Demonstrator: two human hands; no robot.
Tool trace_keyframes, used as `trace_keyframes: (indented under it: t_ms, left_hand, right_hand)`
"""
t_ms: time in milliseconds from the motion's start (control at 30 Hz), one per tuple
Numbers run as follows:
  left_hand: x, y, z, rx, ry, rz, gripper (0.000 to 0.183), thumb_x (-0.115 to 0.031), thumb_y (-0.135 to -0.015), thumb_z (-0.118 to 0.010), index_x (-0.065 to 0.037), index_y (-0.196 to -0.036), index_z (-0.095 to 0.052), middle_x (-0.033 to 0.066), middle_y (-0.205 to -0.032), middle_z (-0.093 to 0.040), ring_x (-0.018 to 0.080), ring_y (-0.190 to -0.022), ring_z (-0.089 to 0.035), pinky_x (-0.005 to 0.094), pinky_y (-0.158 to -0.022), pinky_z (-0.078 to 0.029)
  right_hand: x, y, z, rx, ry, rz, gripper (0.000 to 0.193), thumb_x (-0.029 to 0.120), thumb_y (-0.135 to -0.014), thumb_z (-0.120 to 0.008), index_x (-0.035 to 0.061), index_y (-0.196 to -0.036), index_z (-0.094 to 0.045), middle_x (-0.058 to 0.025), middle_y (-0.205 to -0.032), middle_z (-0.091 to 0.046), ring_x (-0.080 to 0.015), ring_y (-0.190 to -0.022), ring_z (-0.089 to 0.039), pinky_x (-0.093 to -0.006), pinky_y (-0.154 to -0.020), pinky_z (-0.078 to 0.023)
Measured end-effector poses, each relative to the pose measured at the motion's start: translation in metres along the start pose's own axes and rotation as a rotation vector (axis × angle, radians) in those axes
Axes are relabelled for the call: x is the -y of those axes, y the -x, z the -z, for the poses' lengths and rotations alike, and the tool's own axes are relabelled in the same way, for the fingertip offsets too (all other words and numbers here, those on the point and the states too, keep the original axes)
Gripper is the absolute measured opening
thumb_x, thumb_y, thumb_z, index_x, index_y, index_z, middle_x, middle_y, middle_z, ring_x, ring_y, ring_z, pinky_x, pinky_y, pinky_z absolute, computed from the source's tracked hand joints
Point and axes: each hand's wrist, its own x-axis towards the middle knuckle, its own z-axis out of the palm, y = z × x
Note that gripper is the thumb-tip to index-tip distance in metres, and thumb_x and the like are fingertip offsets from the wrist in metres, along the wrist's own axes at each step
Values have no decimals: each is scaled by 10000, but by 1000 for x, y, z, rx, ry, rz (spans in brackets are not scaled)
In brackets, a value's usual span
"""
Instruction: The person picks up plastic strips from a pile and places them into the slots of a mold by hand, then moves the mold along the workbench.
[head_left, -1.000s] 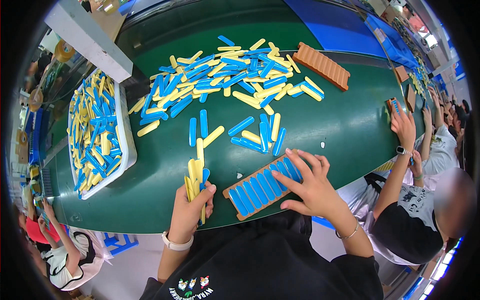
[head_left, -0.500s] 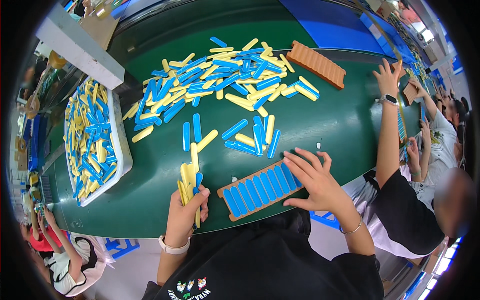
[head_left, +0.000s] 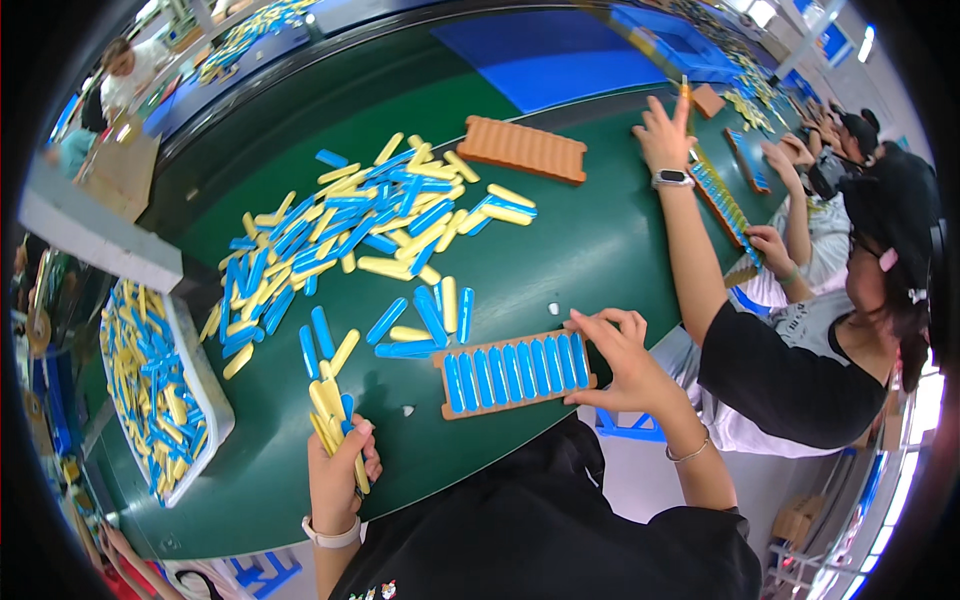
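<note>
Tray [head_left: 448, 410], brown and grooved, lies on the green table [head_left: 620, 240] in front of the person, right of centre. Its long axis runs left to right, the right end slightly higher in view. A row of blue strips [head_left: 513, 373] sits in it, each set crosswise and pointing away from the body.

Right hand [head_left: 627, 370]: grasping the tray's right end, thumb at the near corner, fingers at the far corner. Left hand [head_left: 343, 462]: clenched round a bundle [head_left: 328, 405], mostly yellow with some blue showing, its tips pointing away from the body and leaning left. Number held cannot be told.

Governing relation: the tray lies to the right of the left hand and a little farther from the body, with a white scrap [head_left: 408, 410] on the table between them. The right hand is nearer, in contact; the left is apart from the tray.

Surroundings: loose strips [head_left: 430, 318] lie by the tray's far left corner, contact uncertain. A mixed pile [head_left: 357, 235] lies past them; a second tray [head_left: 523, 150] beyond, ridged side up. A filled white tub [head_left: 218, 410] stands at left. A co-worker's hand [head_left: 665, 135] is at upper right, well apart
</note>
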Motion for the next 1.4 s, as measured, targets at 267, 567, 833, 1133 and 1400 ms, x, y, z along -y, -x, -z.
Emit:
trace_keyframes:
  t_ms: [267,567,833,1133,1400]
  left_hand:
    - [0,-12,-13,103,-17,1,135,-113,-869,-601,-23,-898,-505,48,-600,-480,120,-406,-448,254,-373,-352]
    - [-25,-11,-34,130,-86,-11,96,-91,-880,-588,-38,-930,-525,30,-628,-502,119,-437,-459,231,-395,-366]
    - [-23,-21,-32,145,-63,38,97,-74,-883,-584,-35,-943,-519,38,-643,-506,128,-456,-471,235,-413,-383]
    - [-17,-27,-21,133,-4,-2,104,-87,-873,-595,-23,-888,-514,44,-616,-497,128,-429,-461,255,-392,-373]
    - [-10,-27,-26,284,129,172,119,-133,-890,-588,-39,-902,-517,51,-644,-486,137,-459,-436,276,-428,-356]
  right_hand:
    - [-38,25,10,-217,226,-129,870,426,-627,-811,79,-1337,-448,-91,-1348,-486,-324,-1234,-411,-462,-999,-230]
    - [-35,33,12,-180,379,-155,642,528,-804,-639,121,-1288,-524,-67,-1391,-470,-239,-1274,-427,-576,-968,-218]
    - [-45,28,14,-291,307,-118,628,513,-714,-730,88,-1152,-582,-88,-1260,-522,-248,-1097,-485,-449,-906,-257]
    - [-24,9,9,-449,257,-333,691,443,-682,-774,43,-1186,-524,-131,-1239,-477,-337,-1180,-398,-448,-960,-277]
    - [-118,-164,23,-375,132,-261,782,428,-761,-695,73,-1384,-381,-141,-1400,-402,-299,-1315,-335,-520,-1029,-219]
